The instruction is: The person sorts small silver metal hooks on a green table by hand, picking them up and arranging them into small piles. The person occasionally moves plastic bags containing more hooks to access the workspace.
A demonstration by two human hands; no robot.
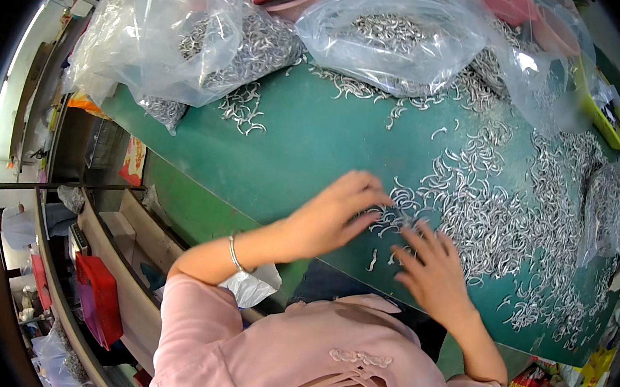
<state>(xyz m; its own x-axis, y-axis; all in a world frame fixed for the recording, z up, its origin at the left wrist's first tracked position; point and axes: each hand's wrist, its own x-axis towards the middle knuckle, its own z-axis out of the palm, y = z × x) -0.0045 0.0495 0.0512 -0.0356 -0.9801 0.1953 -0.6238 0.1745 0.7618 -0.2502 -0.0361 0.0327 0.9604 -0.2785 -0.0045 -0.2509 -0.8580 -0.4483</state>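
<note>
The left hand [339,214] curled above the green surface [306,149], its grasp impossible to tell; the right hand [435,274] had fingers spread, released. Curved metal pieces [491,231], too many to count, lay beside both.

Green tabletop [293,137] across centre, green floor [198,209] left of it, brown shelving [142,326] lower left, bright strip [13,61] upper left edge.

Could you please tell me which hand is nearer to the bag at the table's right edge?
Right. The right hand is left of the bag, across the metal pieces; the left hand is farther left.
</note>
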